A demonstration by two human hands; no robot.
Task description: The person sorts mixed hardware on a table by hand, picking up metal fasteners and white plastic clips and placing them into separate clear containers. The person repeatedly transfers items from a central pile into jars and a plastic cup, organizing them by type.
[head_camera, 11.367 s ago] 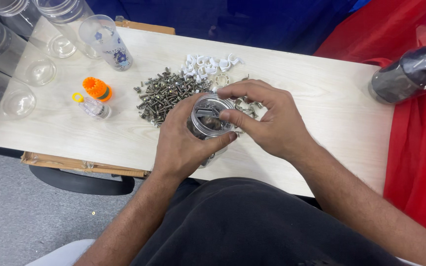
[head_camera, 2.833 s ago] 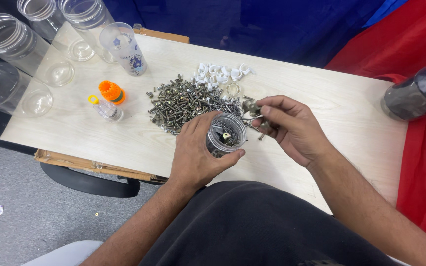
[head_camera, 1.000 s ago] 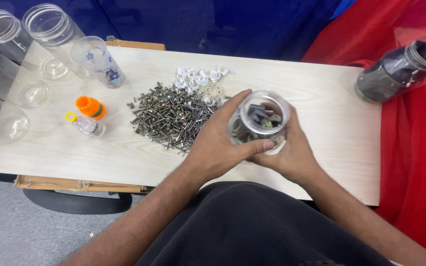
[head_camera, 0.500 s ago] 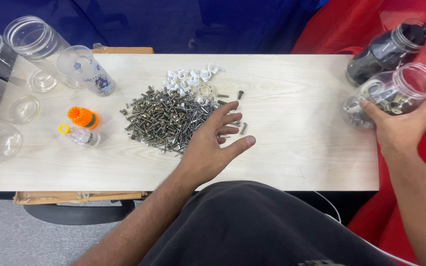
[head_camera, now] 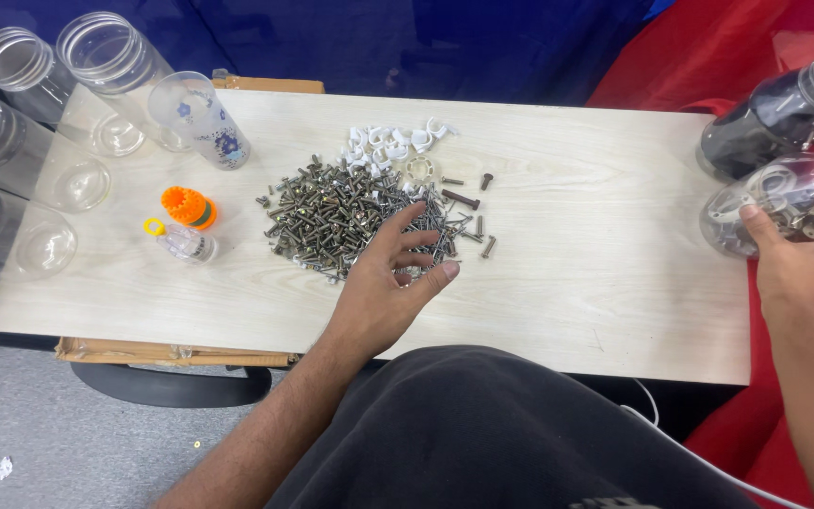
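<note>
Head view
Left hand [head_camera: 383,287]: lies flat with fingers spread apart on the near right edge of the screw pile [head_camera: 350,212]; it clamps on nothing, fingertips resting among the screws.
Right hand [head_camera: 798,269]: at the far right edge of the table [head_camera: 595,283], fingers wrapped around a clear jar [head_camera: 784,203] lying on its side with mixed hardware inside.
Screw pile: dark metal screws heaped at the middle of the table; a few loose ones lie just right of it.
White clips [head_camera: 393,141]: small heap touching the far side of the pile.
Dark jar [head_camera: 774,113]: just beyond the held jar, also on its side.
Orange-capped bottle [head_camera: 186,221]: left of the pile, lying down.
Empty clear jars [head_camera: 68,123]: clustered at the far left corner.
</note>
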